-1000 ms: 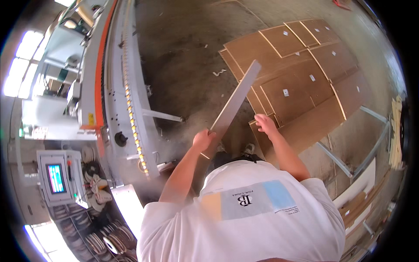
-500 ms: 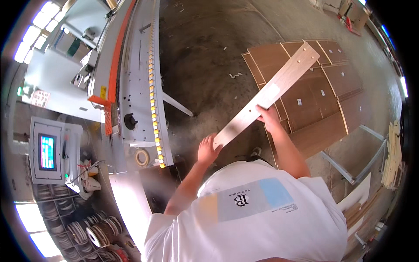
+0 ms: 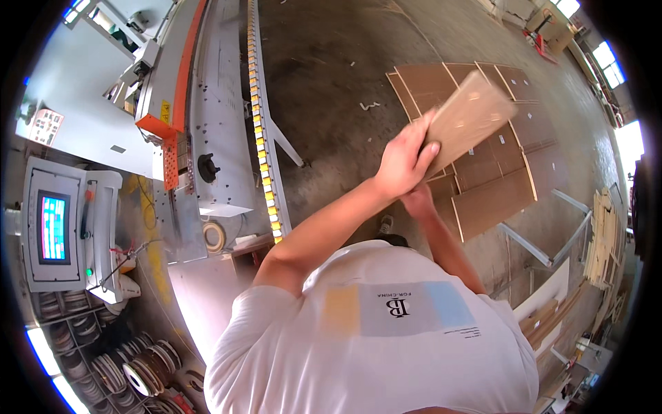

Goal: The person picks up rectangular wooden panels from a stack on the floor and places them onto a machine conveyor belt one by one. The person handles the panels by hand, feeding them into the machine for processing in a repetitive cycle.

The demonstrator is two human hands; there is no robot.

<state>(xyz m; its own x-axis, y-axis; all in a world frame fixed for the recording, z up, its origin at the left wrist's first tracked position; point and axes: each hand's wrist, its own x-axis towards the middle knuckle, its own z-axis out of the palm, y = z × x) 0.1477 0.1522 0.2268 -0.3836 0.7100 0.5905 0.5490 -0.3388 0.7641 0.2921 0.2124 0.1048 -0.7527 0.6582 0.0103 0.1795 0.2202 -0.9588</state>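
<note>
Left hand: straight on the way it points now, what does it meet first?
The wooden board, which the left hand already grips. Beyond it in the picture lie the brown panels, apparently lower down, though one view leaves depth unclear.

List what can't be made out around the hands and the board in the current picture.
All in the head view:
- Right hand: its fingers are hidden behind the left hand and the board, so its grip cannot be told.
- Board: its underside faces away from the camera.
- Brown panels: partly covered by the board.
- Control screen: details too small to make out.
- Spools: the lowest are cut off by the bottom edge.
</note>
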